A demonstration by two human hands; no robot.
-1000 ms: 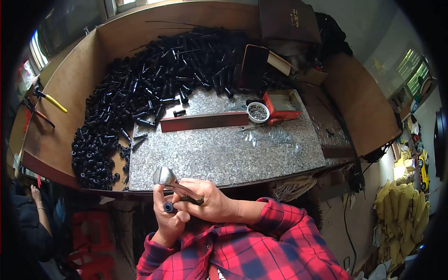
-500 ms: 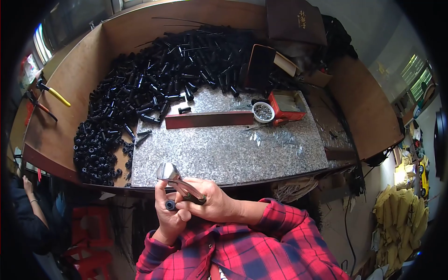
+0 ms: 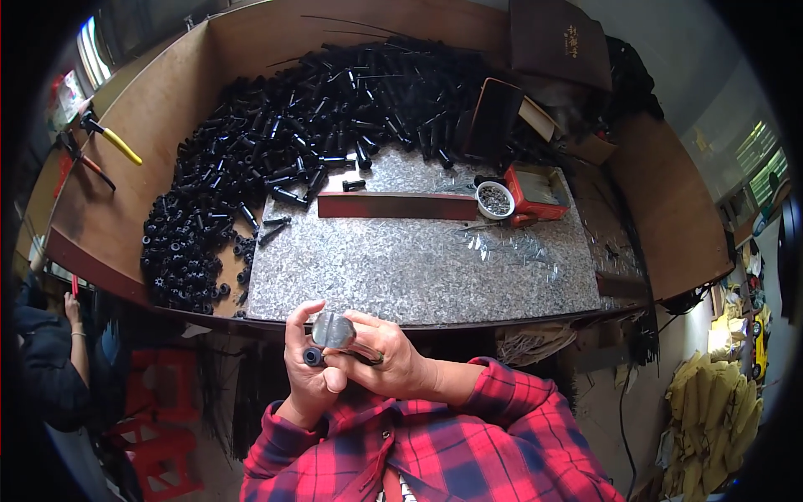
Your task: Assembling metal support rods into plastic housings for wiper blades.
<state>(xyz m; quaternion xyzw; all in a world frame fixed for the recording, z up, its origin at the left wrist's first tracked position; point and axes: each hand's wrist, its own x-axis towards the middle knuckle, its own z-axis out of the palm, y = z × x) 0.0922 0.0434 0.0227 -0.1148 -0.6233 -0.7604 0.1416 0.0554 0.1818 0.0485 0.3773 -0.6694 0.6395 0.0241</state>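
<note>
While the left hand point(image 3: 303, 368) curls around a small black tube point(image 3: 313, 357) just below the bench point(image 3: 418, 268) edge, the right hand point(image 3: 386, 361) grips a metal hammer point(image 3: 335, 330), head just above the tube, handle running rightward.

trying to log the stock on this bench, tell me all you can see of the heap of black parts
The heap of black parts is a large, loose pile of short dark tubes or sleeves, matte, plastic or rubber by the look. They lie at all angles, some end-on showing round openings. It covers the back and left of the wooden bench and spills onto the speckled stone slab. A few strays lie by the long reddish-brown bar. Neither hand touches it.
</note>
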